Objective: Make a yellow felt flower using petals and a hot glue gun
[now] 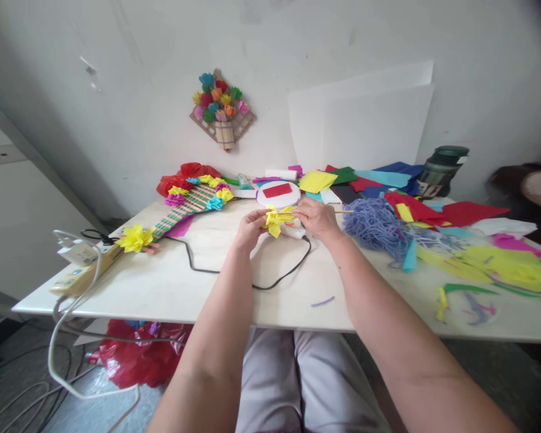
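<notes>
From my end I see the left hand (pixel 251 227) pinching one ruffled yellow flower (pixel 274 226) above the pale table (pixel 288 307); the right hand (pixel 316 218) grips one thin, straight stick (pixel 345 211) reaching it. Beside lies one stringy violet yarn heap (pixel 373 227); beyond, one white oval (pixel 287 202) bears one red rectangle (pixel 277 190).

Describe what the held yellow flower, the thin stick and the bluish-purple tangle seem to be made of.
Yellow flower: probably crepe or tissue paper, matte; it looks thin and ruffled.
Thin stick: likely wood or bamboo, unpainted-looking; it is straight and pale tan.
Bluish-purple tangle: looks like dull yarn, given its many looping strands; the fibre can't be told.
</notes>
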The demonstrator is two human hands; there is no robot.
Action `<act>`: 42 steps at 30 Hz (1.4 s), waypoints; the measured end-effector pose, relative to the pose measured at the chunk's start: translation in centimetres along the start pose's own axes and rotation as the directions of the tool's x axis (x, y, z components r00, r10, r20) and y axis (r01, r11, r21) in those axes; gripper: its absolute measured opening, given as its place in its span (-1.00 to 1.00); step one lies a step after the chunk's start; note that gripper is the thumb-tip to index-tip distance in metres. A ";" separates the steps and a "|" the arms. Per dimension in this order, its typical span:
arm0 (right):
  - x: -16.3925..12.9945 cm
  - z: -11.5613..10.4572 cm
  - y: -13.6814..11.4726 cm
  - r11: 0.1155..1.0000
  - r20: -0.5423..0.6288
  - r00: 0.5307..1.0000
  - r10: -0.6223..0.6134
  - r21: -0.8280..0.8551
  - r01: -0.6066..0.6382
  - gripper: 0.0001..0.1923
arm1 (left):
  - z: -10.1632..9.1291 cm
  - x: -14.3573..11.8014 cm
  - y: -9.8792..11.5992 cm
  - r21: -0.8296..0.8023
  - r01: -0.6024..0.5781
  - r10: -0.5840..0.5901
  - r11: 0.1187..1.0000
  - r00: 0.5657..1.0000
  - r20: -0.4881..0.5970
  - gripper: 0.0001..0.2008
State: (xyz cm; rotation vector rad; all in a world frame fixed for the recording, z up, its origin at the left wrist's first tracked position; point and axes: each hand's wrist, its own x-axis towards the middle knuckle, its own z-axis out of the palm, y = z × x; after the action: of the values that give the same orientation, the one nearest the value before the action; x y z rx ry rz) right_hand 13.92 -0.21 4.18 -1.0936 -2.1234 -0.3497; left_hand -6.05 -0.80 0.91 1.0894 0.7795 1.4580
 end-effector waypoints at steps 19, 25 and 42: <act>0.1 -0.4 -0.2 0.999 0.103 0.994 0.028 -0.048 -0.023 -0.74 | -0.1 0.4 -0.6 0.107 -0.040 0.045 0.993 0.998 -0.051 -0.62; 0.1 -0.5 -0.5 0.997 0.142 0.989 0.037 -0.077 -0.026 -0.75 | 0.1 0.3 -0.5 0.107 -0.031 0.039 0.994 0.997 -0.070 -0.62; 0.1 -0.5 -1.0 0.998 0.156 0.987 0.026 -0.061 -0.016 -0.78 | 0.2 0.3 -0.5 0.122 -0.023 0.036 0.992 0.994 -0.106 -0.67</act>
State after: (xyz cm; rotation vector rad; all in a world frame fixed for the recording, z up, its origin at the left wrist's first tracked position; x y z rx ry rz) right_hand 13.28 -1.00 4.69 -1.2116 -2.2496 -0.3281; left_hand -5.63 -0.45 0.57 1.1240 0.9414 1.5204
